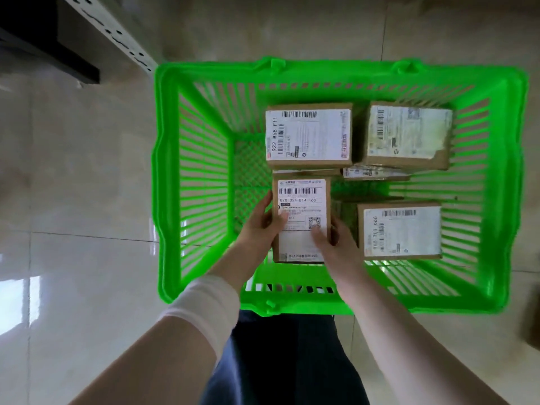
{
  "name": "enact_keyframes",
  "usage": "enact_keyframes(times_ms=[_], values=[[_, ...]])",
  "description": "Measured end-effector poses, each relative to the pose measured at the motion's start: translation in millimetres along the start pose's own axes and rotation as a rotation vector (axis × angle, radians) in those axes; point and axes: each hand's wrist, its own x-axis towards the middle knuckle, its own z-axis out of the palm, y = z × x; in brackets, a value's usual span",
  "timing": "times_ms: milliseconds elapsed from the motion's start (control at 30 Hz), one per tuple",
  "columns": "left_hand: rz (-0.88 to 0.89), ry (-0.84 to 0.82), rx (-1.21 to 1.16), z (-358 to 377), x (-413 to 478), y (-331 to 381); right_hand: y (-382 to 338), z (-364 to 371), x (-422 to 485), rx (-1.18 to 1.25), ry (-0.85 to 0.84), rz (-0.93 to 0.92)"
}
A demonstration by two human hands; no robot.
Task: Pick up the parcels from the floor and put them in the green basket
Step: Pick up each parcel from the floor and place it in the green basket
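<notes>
the basket (168, 182) sits on the floor (73, 229) in the middle and right of the frame. inside it, one box (309, 135) lies at the upper middle, with another box (407, 135) just to its right. a third box (401, 230) lies at the lower right, apart from those two. a fourth box (302, 206) is below the first one, between the left hand (263, 226) and the right hand (339, 244). a shelf (58, 33) is at the upper left

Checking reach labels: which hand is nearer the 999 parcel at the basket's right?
Right. The right hand sits just left of the 999 parcel, gripping the held parcel; the left hand is on that parcel's far side.
</notes>
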Motion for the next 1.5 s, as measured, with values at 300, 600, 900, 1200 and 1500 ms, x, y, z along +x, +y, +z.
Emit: enact_keyframes(times_ms=[300,600,900,1200,1500], values=[[-0.064,0.064,0.149,-12.3,52.6,-20.4,10.1,23.6,60.8,-0.176,-0.017,0.150],[-0.040,0.133,0.306,-8.5,72.3,9.3,4.7,19.3,58.1,-0.232,-0.061,0.233],[-0.116,0.122,0.388,-20.1,69.2,29.4,-13.3,28.6,53.4,-0.181,-0.088,0.238],[-0.152,0.183,0.674,-33.9,52.5,52.1,-18.2,44.2,52.0,-0.341,-0.123,0.122],[-0.125,0.165,0.730,-39.7,41.5,52.5,-2.0,44.7,37.6,-0.008,0.229,0.256]])
